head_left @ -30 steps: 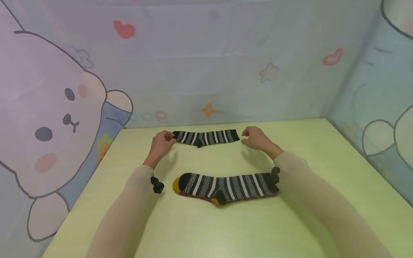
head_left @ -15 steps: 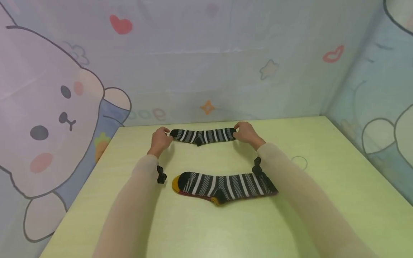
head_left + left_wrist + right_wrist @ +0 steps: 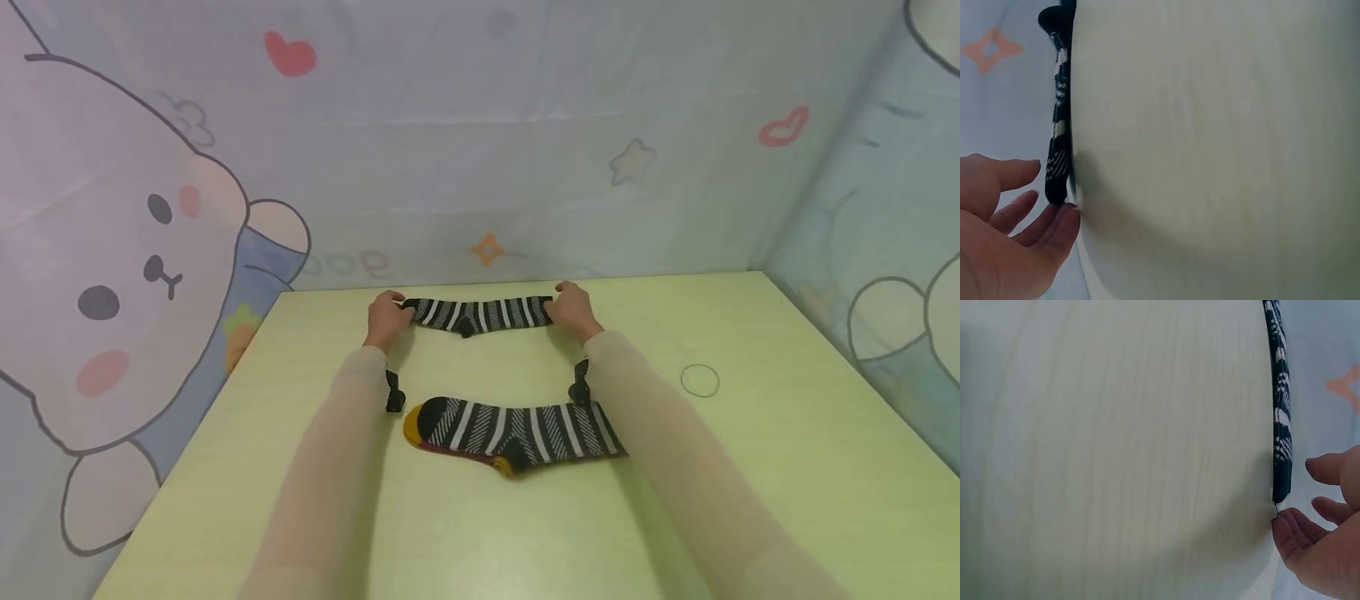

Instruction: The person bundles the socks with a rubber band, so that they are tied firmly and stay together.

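A black sock (image 3: pixel 483 316) with white and grey stripes lies flat near the table's back edge, toe to the left. At its toe end is my left hand (image 3: pixel 386 320). In the left wrist view that hand (image 3: pixel 1013 244) has its thumb apart from the sock (image 3: pixel 1059 128), its loosely bent fingers by the toe tip. My right hand (image 3: pixel 573 312) is at the cuff. In the right wrist view its thumb and fingers stand apart around the cuff end, fingertips (image 3: pixel 1285 528) just beyond it. Closer to me lies another striped sock (image 3: pixel 517 429) on top of yellow and dark red ones.
A pale yellow-green table (image 3: pixel 495 533) carries everything. Behind it hangs a printed curtain (image 3: pixel 450 167) with a cartoon animal. A thin drawn ring (image 3: pixel 700 380) shows on the table to the right. My right sleeve (image 3: pixel 675 433) covers the near sock's cuff.
My right hand has come in leftward to the far sock's cuff, and my left hand has moved slightly rightward at the toe. Both socks look unmoved on the table.
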{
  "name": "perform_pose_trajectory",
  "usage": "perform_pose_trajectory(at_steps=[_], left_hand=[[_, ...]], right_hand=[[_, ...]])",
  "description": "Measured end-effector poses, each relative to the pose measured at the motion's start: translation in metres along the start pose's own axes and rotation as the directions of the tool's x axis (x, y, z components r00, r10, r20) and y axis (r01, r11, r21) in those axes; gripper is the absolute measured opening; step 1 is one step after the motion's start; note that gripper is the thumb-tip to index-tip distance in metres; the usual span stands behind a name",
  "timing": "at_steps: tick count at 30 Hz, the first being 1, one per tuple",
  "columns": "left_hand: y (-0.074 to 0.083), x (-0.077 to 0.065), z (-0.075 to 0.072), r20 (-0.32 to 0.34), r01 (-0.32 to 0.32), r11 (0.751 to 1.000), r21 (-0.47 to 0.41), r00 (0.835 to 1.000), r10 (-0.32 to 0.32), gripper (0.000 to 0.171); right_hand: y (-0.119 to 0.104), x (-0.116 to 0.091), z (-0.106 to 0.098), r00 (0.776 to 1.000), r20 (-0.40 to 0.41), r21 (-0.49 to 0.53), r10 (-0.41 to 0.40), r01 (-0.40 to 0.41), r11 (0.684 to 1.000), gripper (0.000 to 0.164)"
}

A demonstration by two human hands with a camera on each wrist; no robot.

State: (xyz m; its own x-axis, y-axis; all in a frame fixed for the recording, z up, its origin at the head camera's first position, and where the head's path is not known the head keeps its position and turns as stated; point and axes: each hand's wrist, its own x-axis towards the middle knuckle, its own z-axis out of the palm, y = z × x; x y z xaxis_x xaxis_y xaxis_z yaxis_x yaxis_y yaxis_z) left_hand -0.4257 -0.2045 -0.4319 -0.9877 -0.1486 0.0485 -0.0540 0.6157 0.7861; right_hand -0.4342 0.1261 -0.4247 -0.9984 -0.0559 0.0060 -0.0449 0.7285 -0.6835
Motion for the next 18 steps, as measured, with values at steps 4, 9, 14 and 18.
perform_pose_trajectory(at_steps=[4,9,14,18], left_hand=[[0.001,0.001,0.006,-0.032,0.032,0.999,-0.014,0.999,-0.032,0.043],[-0.001,0.003,0.003,-0.013,0.057,0.995,-0.086,0.998,-0.059,0.053],[-0.003,0.005,-0.002,0.062,0.062,0.984,-0.169,0.997,-0.052,0.061],[-0.003,0.004,-0.006,0.106,0.053,0.980,-0.191,0.994,-0.033,0.066]], right_hand=[[0.003,0.003,0.004,1.000,-0.008,0.071,0.029,-0.029,0.997,0.050],[0.008,0.005,0.003,0.994,-0.011,0.280,0.110,-0.103,0.954,0.054],[0.006,0.003,-0.002,0.983,-0.009,0.478,0.181,-0.155,0.865,0.046],[0.004,0.004,-0.004,0.983,-0.004,0.511,0.182,-0.154,0.846,0.041]])
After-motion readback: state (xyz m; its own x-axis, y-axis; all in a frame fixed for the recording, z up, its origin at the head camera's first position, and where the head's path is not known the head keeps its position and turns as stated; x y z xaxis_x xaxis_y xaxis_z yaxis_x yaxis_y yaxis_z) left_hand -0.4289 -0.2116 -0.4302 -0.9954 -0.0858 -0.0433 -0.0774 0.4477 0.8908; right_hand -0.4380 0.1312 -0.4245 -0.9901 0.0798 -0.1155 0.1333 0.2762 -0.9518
